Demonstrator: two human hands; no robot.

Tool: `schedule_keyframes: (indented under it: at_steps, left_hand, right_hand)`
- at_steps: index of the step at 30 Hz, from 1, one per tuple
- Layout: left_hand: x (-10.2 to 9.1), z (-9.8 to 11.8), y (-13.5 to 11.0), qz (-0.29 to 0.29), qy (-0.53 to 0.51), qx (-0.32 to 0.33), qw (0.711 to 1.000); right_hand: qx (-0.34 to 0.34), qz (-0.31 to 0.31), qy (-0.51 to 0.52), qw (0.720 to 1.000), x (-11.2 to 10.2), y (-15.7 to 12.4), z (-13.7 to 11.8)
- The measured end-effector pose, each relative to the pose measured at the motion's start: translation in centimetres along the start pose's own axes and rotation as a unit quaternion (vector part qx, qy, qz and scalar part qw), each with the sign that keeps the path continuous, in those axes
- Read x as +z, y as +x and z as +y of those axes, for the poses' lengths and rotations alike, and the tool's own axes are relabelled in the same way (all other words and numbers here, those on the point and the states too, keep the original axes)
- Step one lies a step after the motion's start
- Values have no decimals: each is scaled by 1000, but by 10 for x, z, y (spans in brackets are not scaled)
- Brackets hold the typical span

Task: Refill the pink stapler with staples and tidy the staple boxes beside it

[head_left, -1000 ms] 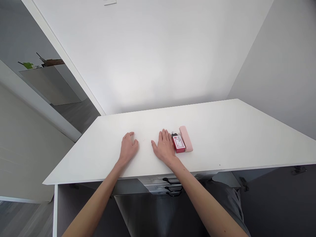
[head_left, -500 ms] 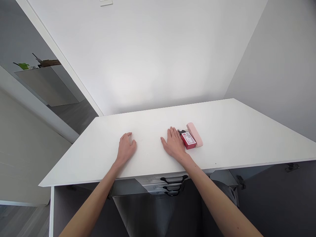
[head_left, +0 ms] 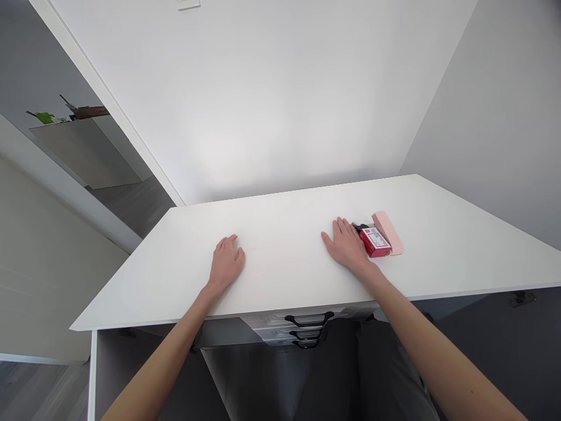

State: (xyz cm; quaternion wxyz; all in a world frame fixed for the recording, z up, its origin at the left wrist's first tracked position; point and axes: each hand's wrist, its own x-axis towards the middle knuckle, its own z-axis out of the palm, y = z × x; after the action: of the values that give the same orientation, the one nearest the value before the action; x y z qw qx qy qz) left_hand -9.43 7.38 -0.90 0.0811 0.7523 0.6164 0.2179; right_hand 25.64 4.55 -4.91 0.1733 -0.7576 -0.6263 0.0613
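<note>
Hands flat on the white tabletop (head_left: 284,216), fingers spread: right hand (head_left: 348,248) at centre-right touching the small red box (head_left: 376,242) beside the pink stapler (head_left: 388,232); left hand (head_left: 227,264) centre-left, holding nothing.

You have one view only, from the camera on your head, looking forward and down across the white table (head_left: 280,234) from its near edge. The near edge sits close below; the far wall (head_left: 263,88) fills the top. No second view overlaps it.
</note>
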Motion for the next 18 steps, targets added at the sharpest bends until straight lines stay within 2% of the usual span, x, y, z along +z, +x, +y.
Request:
schedule_keyframes:
  at_steps: [10, 14, 18]
  left_hand:
    - [5, 1, -2, 1, 44, 29, 999]
    - [7, 0, -2, 2, 51, 31, 998]
    - [7, 0, -2, -2, 54, 32, 998]
  right_hand:
    - [23, 18, -17, 999, -8, 16, 63]
    - [33, 32, -16, 999, -10, 18, 73]
    - [29, 33, -22, 999, -11, 17, 72]
